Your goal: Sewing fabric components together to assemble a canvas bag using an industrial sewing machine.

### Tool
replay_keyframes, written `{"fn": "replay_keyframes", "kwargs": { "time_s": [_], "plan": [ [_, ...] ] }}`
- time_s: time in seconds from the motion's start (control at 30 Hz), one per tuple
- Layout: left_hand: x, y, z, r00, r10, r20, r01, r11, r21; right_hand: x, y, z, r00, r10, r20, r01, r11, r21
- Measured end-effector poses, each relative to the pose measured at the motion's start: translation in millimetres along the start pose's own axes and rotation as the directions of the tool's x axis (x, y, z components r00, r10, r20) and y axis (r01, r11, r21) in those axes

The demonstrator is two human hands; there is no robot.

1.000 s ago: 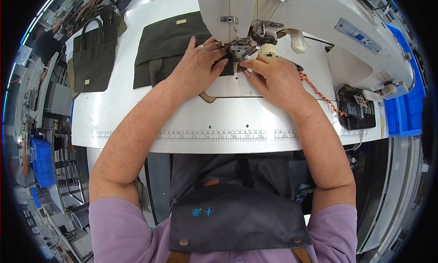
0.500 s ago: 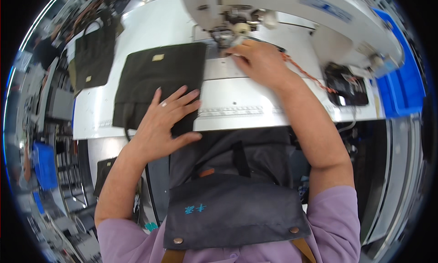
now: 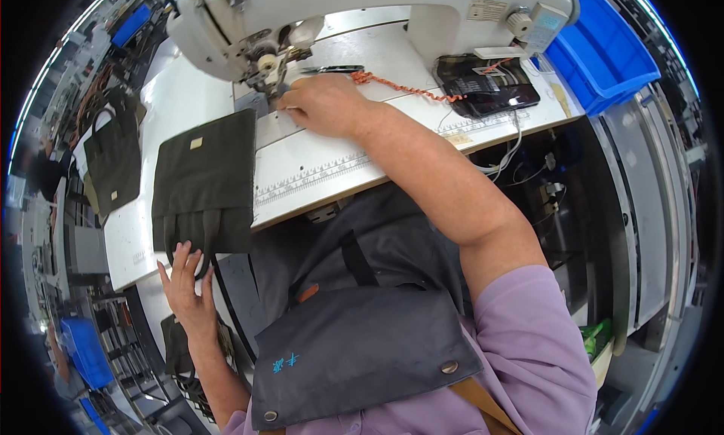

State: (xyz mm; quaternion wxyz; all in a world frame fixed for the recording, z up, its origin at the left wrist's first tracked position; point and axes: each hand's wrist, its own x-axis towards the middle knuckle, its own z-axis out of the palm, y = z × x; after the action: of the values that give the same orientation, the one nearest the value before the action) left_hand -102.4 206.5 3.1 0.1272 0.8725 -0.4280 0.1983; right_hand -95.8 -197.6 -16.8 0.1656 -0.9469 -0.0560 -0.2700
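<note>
A dark olive fabric bag [image 3: 204, 163] with a small pale label lies flat on the white table, left of the sewing machine [image 3: 226, 28]. Its strap handles [image 3: 210, 228] hang over the near table edge. My left hand [image 3: 190, 295] is at that edge, fingers extended and apart, touching the lower end of the handles. Beside the needle area, my right hand [image 3: 328, 107] has thumb and forefinger pinched together. What sits between those fingertips is too small to make out. Just behind the right hand lie dark thread snips [image 3: 335, 69] tied to an orange cord [image 3: 407, 87].
More dark bags [image 3: 113, 152] are stacked at the far left, and others [image 3: 181, 344] hang below the table's left side. A black phone-like device [image 3: 486, 84] with cables lies at the right. A blue bin [image 3: 603, 50] stands beyond it. A ruler strip [image 3: 309, 175] runs along the front edge.
My left hand has slid from the bag's face down to its handles at the table edge. My right hand stays by the needle. The whole view has turned and shifted.
</note>
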Motion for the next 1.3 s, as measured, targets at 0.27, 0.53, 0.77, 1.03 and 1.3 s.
{"fn": "replay_keyframes", "kwargs": {
  "time_s": [0.27, 0.53, 0.77, 1.03, 1.3],
  "plan": [
    [-10, -14, -55, 0.759, -0.373, -0.533, 0.219, 0.918, -0.330, -1, 4, -4, 0.999, -0.015, 0.036, 0.013, 0.998, 0.057],
    [-12, -41, -100, 0.474, -0.875, -0.095, 0.125, 0.174, -0.977, 2, -13, -18, 0.998, -0.041, 0.050, 0.036, 0.994, 0.101],
    [-21, -39, -87, 0.472, -0.881, 0.041, 0.234, 0.080, -0.969, 2, -16, -20, 0.997, -0.044, 0.061, 0.036, 0.992, 0.124],
    [-23, -43, -82, 0.490, -0.865, 0.109, 0.236, 0.011, -0.972, 3, -19, -22, 0.995, 0.003, 0.104, -0.017, 0.992, 0.127],
    [-32, -47, -84, 0.484, -0.866, 0.124, 0.239, -0.006, -0.971, 3, -17, -22, 0.993, -0.031, 0.112, 0.015, 0.990, 0.140]
  ]
}}
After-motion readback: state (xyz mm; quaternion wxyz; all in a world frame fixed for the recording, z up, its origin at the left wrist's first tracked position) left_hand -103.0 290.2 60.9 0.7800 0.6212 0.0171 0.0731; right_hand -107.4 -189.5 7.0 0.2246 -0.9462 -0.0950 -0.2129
